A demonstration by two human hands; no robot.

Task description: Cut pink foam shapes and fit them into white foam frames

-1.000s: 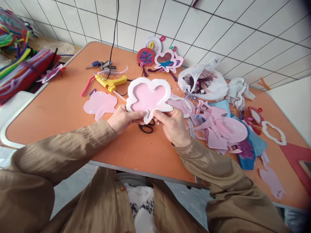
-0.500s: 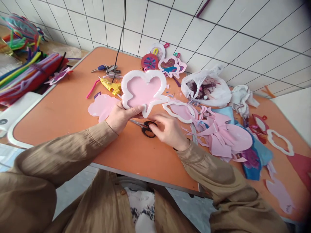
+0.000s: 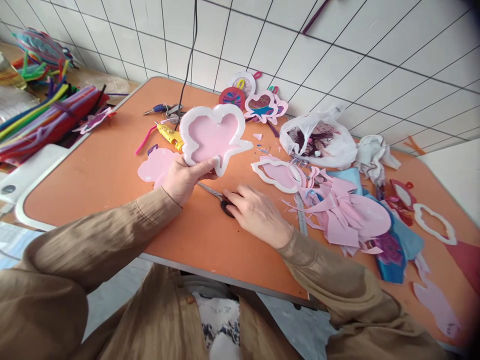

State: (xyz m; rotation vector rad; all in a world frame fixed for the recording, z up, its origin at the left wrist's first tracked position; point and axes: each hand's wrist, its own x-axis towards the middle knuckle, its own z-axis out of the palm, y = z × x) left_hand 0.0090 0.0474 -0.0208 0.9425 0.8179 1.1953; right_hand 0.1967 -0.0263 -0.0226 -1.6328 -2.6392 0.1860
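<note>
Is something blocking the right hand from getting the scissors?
No, nothing visible: the right hand is at the scissors, partly covering their handles. The left hand holds the white-edged pink shape nearby, not in between.

A pink, white-rimmed shape is held up by the left hand, its lower edge pinched under the thumb. The black handles of the scissors are partly covered by the right hand; the blades are pointed toward the left hand. A yellow glue gun is partly hidden by the shape, and a pink cutout is overlapped by the left hand. To the right, pink scraps are heaped on the orange table.
</note>
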